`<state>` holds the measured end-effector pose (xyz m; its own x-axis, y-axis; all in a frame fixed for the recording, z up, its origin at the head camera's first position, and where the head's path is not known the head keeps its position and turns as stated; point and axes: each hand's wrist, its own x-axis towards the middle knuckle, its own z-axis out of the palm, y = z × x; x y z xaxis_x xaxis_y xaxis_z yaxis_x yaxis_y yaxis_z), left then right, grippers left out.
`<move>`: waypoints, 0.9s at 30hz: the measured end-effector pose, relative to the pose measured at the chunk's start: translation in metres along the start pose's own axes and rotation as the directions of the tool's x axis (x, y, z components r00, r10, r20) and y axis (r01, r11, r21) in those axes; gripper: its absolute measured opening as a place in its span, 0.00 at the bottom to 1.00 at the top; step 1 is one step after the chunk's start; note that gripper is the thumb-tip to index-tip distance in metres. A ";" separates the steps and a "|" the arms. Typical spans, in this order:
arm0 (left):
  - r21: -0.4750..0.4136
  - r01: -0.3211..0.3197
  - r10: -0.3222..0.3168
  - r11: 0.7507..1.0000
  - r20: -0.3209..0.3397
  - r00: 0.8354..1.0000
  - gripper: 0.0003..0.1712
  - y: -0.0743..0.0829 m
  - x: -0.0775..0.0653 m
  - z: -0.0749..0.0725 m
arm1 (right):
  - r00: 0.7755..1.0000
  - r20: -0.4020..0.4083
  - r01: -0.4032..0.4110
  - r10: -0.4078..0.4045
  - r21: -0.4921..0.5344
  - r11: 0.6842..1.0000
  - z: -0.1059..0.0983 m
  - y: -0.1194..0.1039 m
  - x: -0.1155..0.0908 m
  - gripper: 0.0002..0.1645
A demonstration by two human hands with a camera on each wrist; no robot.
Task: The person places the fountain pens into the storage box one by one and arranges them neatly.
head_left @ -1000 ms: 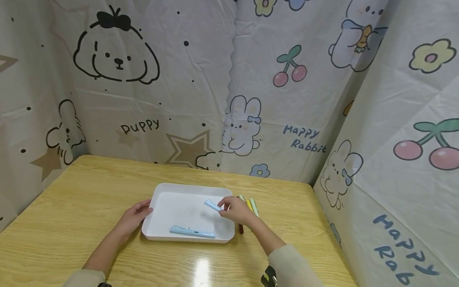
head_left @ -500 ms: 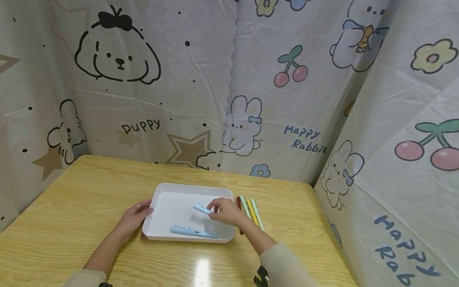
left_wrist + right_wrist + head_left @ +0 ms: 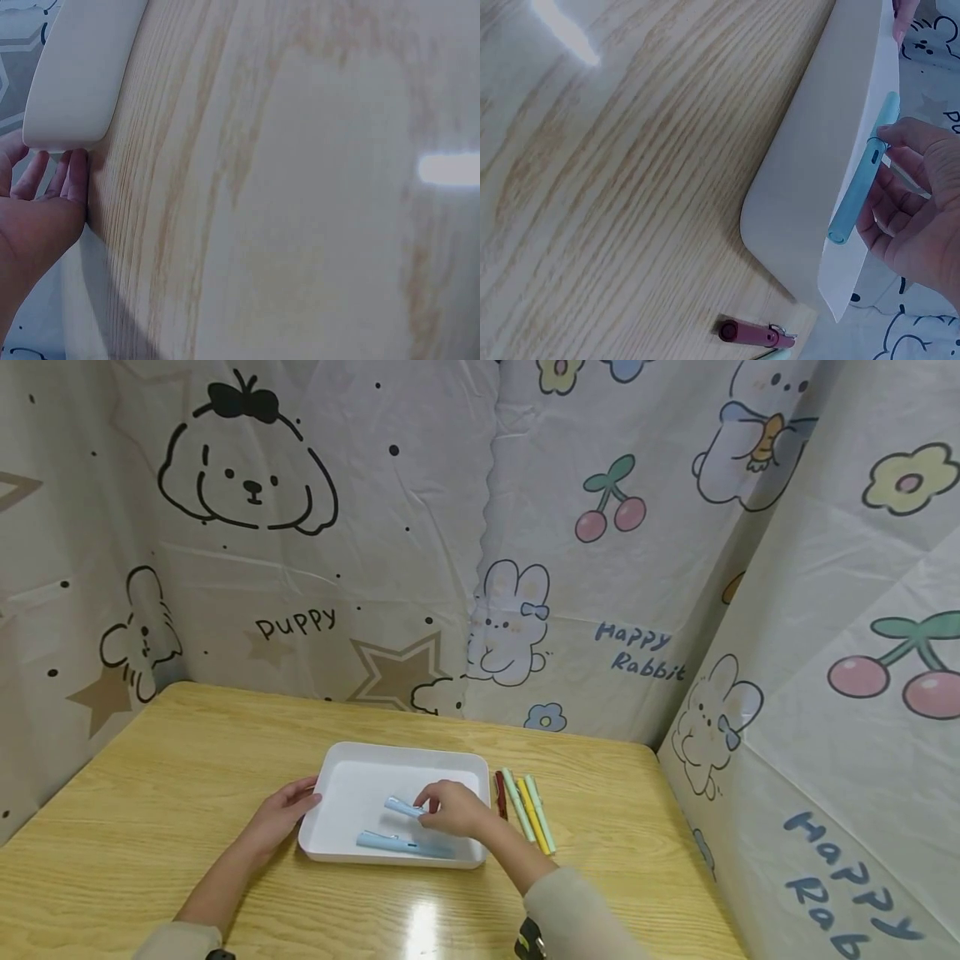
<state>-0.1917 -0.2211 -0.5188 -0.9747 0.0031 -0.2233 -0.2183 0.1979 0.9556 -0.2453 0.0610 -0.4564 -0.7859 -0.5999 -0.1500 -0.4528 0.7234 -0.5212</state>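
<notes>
In the head view my right hand (image 3: 453, 810) pinches a light blue capped pen (image 3: 402, 807) above the white tray (image 3: 352, 768). In the right wrist view, the thumb lies on the held pen (image 3: 859, 187) near the edge of its cap, and the barrel slants past the tray's rim. A second light blue pen (image 3: 397, 843) lies along the near side inside the tray. My left hand (image 3: 281, 814) holds the tray's left end, thumb at the rim; in the left wrist view, the fingers (image 3: 75, 176) reach against the tray's end wall (image 3: 82, 75).
Right of the tray, several pens lie side by side on the wooden table (image 3: 187, 760): a dark red pen (image 3: 501, 795), a yellow pen (image 3: 534, 817) and light green ones, such as the outer green pen (image 3: 541, 814). A printed cloth (image 3: 420, 527) hangs behind and to the right.
My right hand has carried the light blue pen leftward and slightly toward me over the tray, uncovering the pens on the right. The left hand stays at the tray's end.
</notes>
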 end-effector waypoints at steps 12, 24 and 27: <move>-0.003 0.005 -0.005 1.000 -0.002 1.000 0.35 0.001 0.000 0.001 | 1.000 0.013 0.023 -0.022 -0.040 0.999 0.016 -0.006 0.009 0.10; 0.000 -0.005 0.005 1.000 -0.008 1.000 0.36 0.000 0.002 0.000 | 0.999 0.038 0.014 -0.013 -0.033 0.999 0.019 -0.010 0.010 0.10; 0.001 -0.001 0.001 1.000 -0.011 1.000 0.36 -0.001 0.002 0.000 | 0.999 0.046 -0.003 0.004 -0.028 1.000 0.022 -0.008 0.011 0.10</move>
<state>-0.1931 -0.2214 -0.5200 -0.9754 -0.0073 -0.2202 -0.2172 0.1991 0.9556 -0.2409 0.0409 -0.4721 -0.7676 -0.6121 -0.1902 -0.4623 0.7342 -0.4973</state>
